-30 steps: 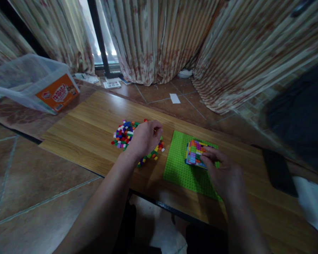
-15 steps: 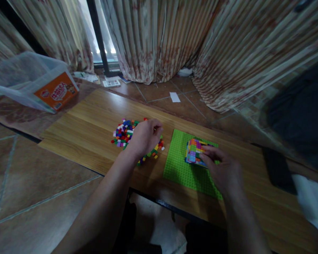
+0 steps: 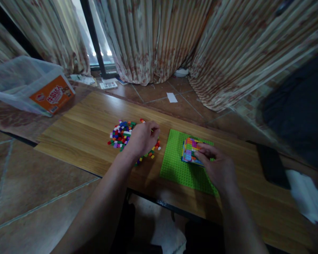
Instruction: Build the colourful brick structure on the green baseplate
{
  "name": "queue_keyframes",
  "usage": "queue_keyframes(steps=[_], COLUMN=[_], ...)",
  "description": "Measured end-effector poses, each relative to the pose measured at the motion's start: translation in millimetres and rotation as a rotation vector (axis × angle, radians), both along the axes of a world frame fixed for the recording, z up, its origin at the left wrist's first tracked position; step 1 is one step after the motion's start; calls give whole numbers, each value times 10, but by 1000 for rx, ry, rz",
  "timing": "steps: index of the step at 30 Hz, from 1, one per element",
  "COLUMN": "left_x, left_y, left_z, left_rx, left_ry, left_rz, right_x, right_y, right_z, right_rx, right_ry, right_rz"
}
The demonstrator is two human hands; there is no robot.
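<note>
Broadly, floral curtains (image 3: pixel 132 42) hang past the far edge of the wooden bench (image 3: pixel 82 123), which runs slantwise from upper left to lower right. Beyond its left end stands a clear plastic bin (image 3: pixel 18 81) with an orange label on its side.

Right of the bench's middle lies a green studded baseplate (image 3: pixel 175 165), reaching from near the far edge toward the near edge. Farther right, by the far edge, is a flat black object (image 3: pixel 272 167), with a blurred white item (image 3: pixel 308 195) just beside it, toward the right end.

The left hand (image 3: pixel 143 139) is over the loose brick pile (image 3: pixel 120 135), palm down, its fingers curled in and thumb close to them; whether a brick is pinched there cannot be told. The pile spreads on bare wood left of the baseplate, in mixed red, blue, green, white, purple and yellow.

The right hand (image 3: pixel 218 164) has its thumb and fingertips bent together against the right side of the multicolored brick structure (image 3: pixel 189 150); the fingers hide whether they grip it or a single brick. That structure sits on the baseplate's far half. A small white card (image 3: pixel 172 97) lies on the tiled floor (image 3: pixel 188 88) past the far edge.
</note>
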State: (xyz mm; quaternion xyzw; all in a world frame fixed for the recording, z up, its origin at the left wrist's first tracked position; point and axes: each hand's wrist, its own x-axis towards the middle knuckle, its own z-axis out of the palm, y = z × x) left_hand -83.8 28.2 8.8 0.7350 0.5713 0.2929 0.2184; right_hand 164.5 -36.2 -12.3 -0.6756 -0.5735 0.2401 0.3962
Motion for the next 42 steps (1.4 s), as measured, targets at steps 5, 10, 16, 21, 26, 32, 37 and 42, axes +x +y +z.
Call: queue_keyframes(steps=[5,10,16,21,26,32,37,42], left_x=[-6,-1,0,-6,-15,-24,-67,-142], left_y=[8,13,-1,11,31,14,-1,36], left_z=[-14,-3,12,-26,-81,-48,16,27], left_rx=[10,15,12,26,37,36,55,85], left_ry=[16,26,31,19,18,22,-8,-157], left_rz=[0,-2,1,-13,-2,-14,3,102], right_x=[81,116,80,62,38,59,106,-75], right_y=[-41,-50,-31,-8,30,27,-32,-110], right_z=[22,-11,-64,-65,-29,12,38,65], right_rx=[-11,35,52,21,-29,-43,66,289], right_ry=[-6,-89,-55,5,-19,15,321,210], right_rz=[53,128,75,45,84,74,-111,-210])
